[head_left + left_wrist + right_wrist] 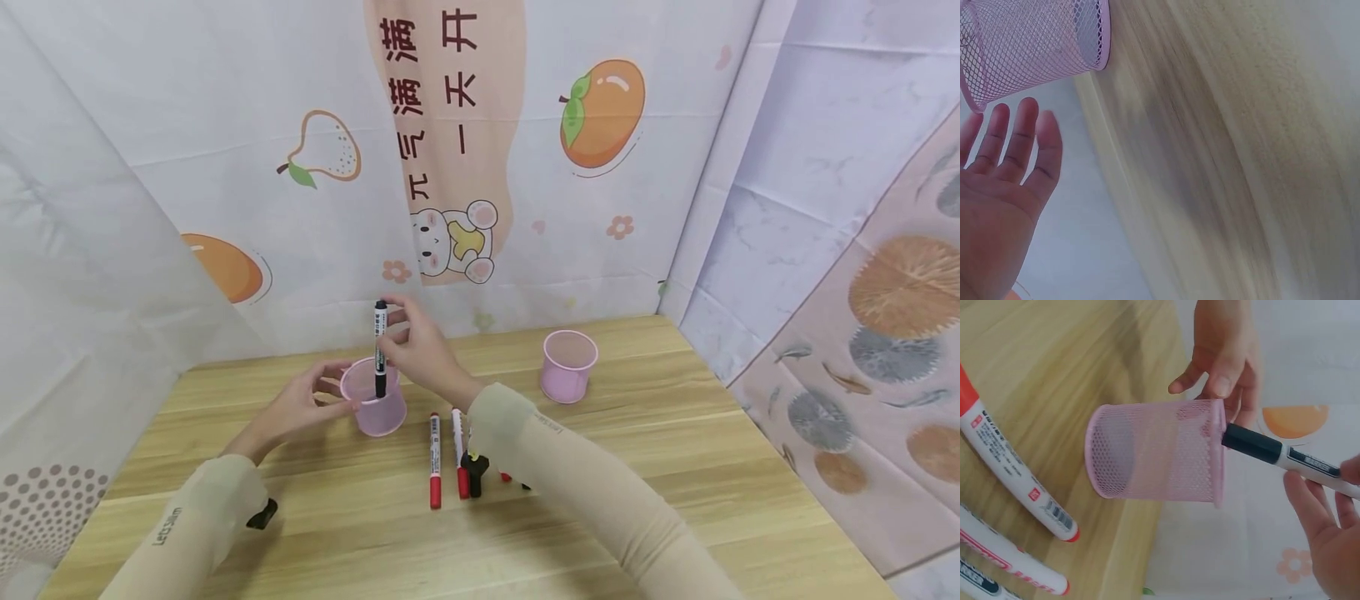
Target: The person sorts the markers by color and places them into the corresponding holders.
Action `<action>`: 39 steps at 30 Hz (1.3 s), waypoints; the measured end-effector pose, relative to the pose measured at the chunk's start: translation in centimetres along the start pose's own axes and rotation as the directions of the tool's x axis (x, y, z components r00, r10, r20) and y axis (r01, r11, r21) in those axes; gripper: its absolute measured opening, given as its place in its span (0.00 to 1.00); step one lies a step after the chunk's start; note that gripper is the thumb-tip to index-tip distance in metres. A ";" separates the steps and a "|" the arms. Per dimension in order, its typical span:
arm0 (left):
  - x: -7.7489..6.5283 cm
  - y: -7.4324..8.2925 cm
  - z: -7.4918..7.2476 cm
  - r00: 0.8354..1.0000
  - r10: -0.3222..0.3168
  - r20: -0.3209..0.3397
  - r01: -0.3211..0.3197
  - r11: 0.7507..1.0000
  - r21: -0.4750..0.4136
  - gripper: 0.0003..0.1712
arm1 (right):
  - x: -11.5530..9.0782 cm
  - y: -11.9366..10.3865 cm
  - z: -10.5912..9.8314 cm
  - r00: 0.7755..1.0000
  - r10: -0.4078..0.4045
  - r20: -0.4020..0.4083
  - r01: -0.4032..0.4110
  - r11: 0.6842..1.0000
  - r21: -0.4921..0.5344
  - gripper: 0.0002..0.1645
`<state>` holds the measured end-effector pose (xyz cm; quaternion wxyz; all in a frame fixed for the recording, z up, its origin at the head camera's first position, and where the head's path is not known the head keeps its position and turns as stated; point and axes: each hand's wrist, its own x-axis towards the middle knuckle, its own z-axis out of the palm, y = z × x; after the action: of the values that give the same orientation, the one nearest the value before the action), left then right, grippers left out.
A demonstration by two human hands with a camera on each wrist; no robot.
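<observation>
A pink mesh pen cup [382, 418] stands on the table in front of me. My left hand [303, 404] is at its left side, fingers loosely spread at the rim; the left wrist view shows them nearly straight beside the mesh. Above the cup, my right hand [423, 346] pinches a white marker [380, 333] with black ends between thumb and fingers. The marker points down, its black cap [1252, 444] right at the cup's opening in the right wrist view.
Red-capped markers [435, 462] lie on the wooden table [360, 525] to the right of the cup, others partly hidden under my right sleeve [570, 475]. A second pink cup [566, 375] stands farther right. A printed cloth [480, 308] hangs behind the table.
</observation>
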<state>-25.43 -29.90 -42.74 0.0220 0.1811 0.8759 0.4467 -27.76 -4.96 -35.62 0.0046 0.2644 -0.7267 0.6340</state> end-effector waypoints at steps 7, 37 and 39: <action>0.0 0.0 0.3 0.991 -0.106 0.084 0.121 0.972 -0.200 0.46 | 0.2 0.9 1.0 1.000 0.003 -0.021 -0.005 0.998 -0.056 0.39; -0.3 -0.7 0.7 0.996 -0.082 0.046 0.090 0.974 -0.206 0.45 | 2.0 2.7 4.6 0.985 0.132 0.113 -0.100 0.964 -0.248 0.27; -0.2 -0.7 0.9 0.995 -0.093 0.038 0.099 0.976 -0.196 0.45 | 1.9 3.1 4.6 0.986 0.130 0.106 -0.099 0.962 -0.255 0.26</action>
<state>-25.28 -29.65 -43.90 0.0739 0.1417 0.8346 0.5272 -29.09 -9.70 -38.75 -0.0434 0.2573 -0.8136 0.5196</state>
